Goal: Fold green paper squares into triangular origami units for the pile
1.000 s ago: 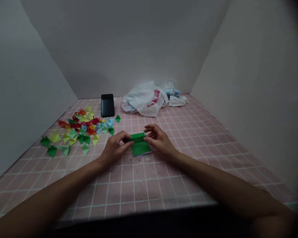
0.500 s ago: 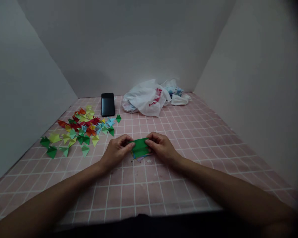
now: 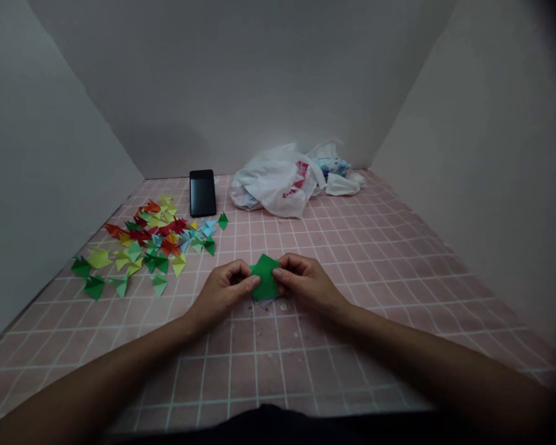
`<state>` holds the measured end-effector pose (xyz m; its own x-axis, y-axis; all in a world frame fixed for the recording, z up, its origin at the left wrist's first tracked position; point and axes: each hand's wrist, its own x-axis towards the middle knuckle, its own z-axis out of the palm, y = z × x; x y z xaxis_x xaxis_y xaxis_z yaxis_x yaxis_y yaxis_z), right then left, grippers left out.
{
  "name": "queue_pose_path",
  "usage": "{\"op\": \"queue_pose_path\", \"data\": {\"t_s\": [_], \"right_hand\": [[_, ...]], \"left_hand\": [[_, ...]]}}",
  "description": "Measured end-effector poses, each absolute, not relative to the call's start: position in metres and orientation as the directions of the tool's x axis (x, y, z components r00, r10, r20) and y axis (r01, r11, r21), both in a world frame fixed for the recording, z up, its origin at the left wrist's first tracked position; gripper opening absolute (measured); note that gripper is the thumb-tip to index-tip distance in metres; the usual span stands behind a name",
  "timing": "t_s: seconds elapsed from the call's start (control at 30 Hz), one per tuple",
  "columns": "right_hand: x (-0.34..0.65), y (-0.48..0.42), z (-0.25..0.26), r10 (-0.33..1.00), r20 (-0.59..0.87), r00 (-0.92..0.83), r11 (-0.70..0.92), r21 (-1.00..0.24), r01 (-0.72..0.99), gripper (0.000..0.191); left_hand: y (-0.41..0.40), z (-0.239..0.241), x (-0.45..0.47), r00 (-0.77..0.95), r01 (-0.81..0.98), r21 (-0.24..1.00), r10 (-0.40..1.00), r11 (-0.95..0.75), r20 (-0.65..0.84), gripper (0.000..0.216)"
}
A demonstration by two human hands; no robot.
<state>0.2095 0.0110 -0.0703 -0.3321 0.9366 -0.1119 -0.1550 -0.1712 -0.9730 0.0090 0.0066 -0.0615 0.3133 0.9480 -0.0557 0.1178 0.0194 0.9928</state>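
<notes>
Both hands closed on the paper (image 3: 265, 281): left hand (image 3: 222, 290) pinches its left edge and right hand (image 3: 308, 285) its right edge, thumbs on the near face. The paper is green, held just above the table (image 3: 352, 247) at centre, over a small stack (image 3: 269, 301) of coloured sheets, of which only a sliver shows below it. I read this step as a fold in progress, with the top coming to a point. To do it well, line up the edges before pressing and keep both thumbs near the centre line so the halves match. Then run a fingertip along the crease from the middle outward, and hold the paper low over the stack so it doesn't twist. The far face is hidden, so I can't tell whether the flaps meet cleanly. Off to the left lies a pile (image 3: 152, 241) of folded triangles in red, yellow, green and blue, well apart from the hands. A phone (image 3: 202, 192) lies behind that pile, with a bag (image 3: 273, 179) by the back wall. Versus 1.0 s ago, the paper was a wide strip with the fold standing up and more of the stack was exposed. At 0.5 s ago it was a flat, wide band. Now it is narrower with a peak, and the hands are closer together. Pile, phone and bag are unchanged, apart from a slight shift of the view.
</notes>
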Motion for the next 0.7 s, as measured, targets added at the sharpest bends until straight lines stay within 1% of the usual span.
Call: {"op": "queue_pose_path", "data": {"t_s": [0.13,0.23,0.33,0.4,0.47,0.57,0.63,0.7], "right_hand": [[0.205,0.015,-0.063,0.941,-0.074,-0.33,-0.115,-0.988,-0.107,0.025],[0.196,0.018,-0.057,0.92,-0.052,-0.387,-0.083,-0.995,-0.063,0.024],[0.187,0.025,-0.051,0.901,-0.036,-0.433,-0.026,-0.999,0.027,0.026],[0.182,0.031,-0.049,0.87,-0.034,-0.491,0.015,-0.995,0.096,0.023],[0.179,0.036,-0.048,0.861,-0.031,-0.508,0.034,-0.992,0.118,0.02],[0.178,0.041,-0.051,0.909,-0.012,-0.417,0.008,-0.999,0.047,0.017],[0.18,0.042,-0.055,0.905,-0.05,-0.423,-0.057,-0.998,-0.005,0.019],[0.183,0.043,-0.059,0.881,-0.111,-0.46,-0.13,-0.991,-0.009,0.021]], "left_hand": [[0.006,-0.064,0.008,0.328,0.062,0.996,0.942,0.06,-0.077,0.029],[0.008,-0.064,0.006,0.276,0.021,0.998,0.959,0.059,-0.063,0.03],[0.011,-0.062,0.003,0.22,0.019,0.999,0.975,0.035,-0.038,0.03],[0.014,-0.058,0.002,0.19,-0.004,0.999,0.981,0.032,-0.031,0.029],[0.016,-0.055,0.0,0.173,-0.036,0.999,0.985,0.029,-0.023,0.029],[0.017,-0.055,0.0,0.128,-0.062,0.997,0.991,0.046,-0.038,0.028],[0.018,-0.056,0.0,0.101,-0.062,0.995,0.993,0.075,-0.069,0.027],[0.018,-0.058,0.0,0.093,-0.049,0.994,0.992,0.094,-0.089,0.027]]}}
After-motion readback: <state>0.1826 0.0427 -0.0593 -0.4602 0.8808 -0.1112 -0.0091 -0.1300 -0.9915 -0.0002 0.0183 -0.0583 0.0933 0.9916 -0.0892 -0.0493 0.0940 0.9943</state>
